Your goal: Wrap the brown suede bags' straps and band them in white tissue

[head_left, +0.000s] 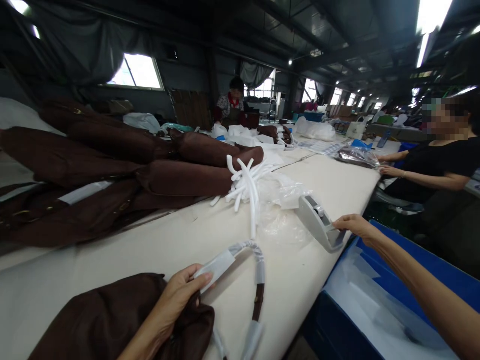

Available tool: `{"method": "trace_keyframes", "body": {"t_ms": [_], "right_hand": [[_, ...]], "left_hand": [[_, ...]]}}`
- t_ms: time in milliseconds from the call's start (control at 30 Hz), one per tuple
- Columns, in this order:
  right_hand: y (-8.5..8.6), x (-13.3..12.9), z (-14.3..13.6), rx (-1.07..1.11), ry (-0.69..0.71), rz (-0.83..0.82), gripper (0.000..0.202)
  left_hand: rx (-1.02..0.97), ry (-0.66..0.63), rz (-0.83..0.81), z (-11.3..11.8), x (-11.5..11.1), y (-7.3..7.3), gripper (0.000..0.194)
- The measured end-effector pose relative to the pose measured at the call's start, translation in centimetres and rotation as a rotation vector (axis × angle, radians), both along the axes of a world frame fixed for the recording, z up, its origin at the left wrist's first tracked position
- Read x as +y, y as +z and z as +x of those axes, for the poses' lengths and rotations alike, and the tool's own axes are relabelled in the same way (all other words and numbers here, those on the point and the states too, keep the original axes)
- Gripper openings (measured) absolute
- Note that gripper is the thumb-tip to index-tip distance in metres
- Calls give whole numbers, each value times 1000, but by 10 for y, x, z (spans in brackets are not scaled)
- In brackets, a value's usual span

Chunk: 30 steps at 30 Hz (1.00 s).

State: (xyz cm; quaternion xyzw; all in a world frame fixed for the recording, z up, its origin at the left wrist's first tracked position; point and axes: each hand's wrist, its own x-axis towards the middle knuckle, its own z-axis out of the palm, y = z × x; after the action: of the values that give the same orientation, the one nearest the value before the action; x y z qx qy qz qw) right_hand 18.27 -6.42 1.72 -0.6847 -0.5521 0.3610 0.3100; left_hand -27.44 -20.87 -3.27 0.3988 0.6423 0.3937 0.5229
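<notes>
My left hand (183, 290) is closed on the wrapped handle (219, 267) of a dark brown bag (108, 315), at the table's near edge. White wrapping covers parts of this handle, and a bare brown stretch shows on its right side. My right hand (354, 226) reaches to a grey tape dispenser (318, 225) near the table's right edge. Its fingers are pinched together at the dispenser's front end; any tape between them is too small to make out. A heap of white foam tubes (245, 185) lies beyond the handle.
Several brown bags (187, 177) fill the table's left side. Clear plastic (287, 220) lies beside the dispenser. Below the right edge stands a blue bin (397, 250) with white sheets inside. One person (431, 160) handles a plastic-wrapped item at right; another (230, 102) is at the back.
</notes>
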Motion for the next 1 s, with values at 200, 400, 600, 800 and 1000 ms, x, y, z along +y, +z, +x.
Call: {"method": "trace_keyframes", "body": {"t_ms": [200, 400, 600, 800, 1000], "right_hand": [[-2, 1, 4, 67, -50, 32, 31], [-11, -43, 29, 165, -188, 60, 35], [-38, -61, 24, 251, -259, 14, 32], [-58, -75, 12, 209, -363, 20, 31], [-48, -115, -84, 634, 35, -79, 34]], "left_hand": [[15, 12, 22, -1, -1, -1, 51], [14, 11, 12, 0, -1, 4, 47], [23, -6, -15, -1, 4, 4, 44], [-52, 43, 5, 7, -6, 10, 39], [-146, 25, 77, 9, -9, 6, 37]]}}
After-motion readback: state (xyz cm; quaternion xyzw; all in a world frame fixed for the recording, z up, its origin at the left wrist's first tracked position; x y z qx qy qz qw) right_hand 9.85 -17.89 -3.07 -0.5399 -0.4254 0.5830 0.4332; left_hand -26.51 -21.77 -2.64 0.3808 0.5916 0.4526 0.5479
